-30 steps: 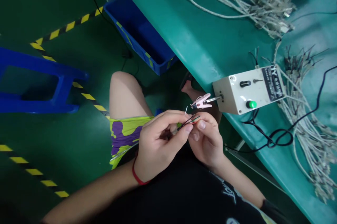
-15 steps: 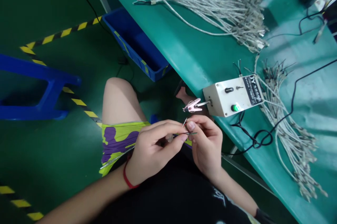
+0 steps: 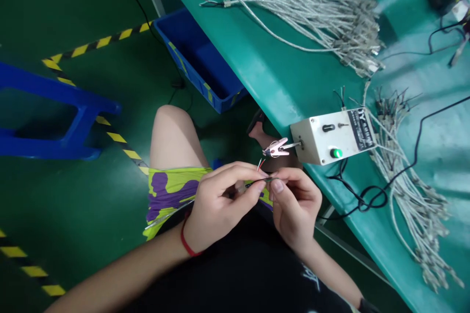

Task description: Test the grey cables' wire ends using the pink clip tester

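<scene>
Left hand (image 3: pixel 220 200) and right hand (image 3: pixel 293 205) both pinch one cable end (image 3: pixel 262 180) over the lap; just below the clip (image 3: pixel 276 148); worktop (image 3: pixel 264 68) edge near, open floor to the left.

Factory floor, cable-assembly workshop. Long teal workbench (image 3: pixel 279 73) across the upper right, piled with grey cable bundles (image 3: pixel 304 4). Small beige test box (image 3: pixel 332 134) with green button (image 3: pixel 336 153) at the bench edge, centre right. Painted green floor (image 3: pixel 91 176) with yellow-black hazard tape (image 3: pixel 99 42), blue parts crate (image 3: pixel 200 60) under the bench, blue plastic stool (image 3: pixel 55 117) at left.
</scene>
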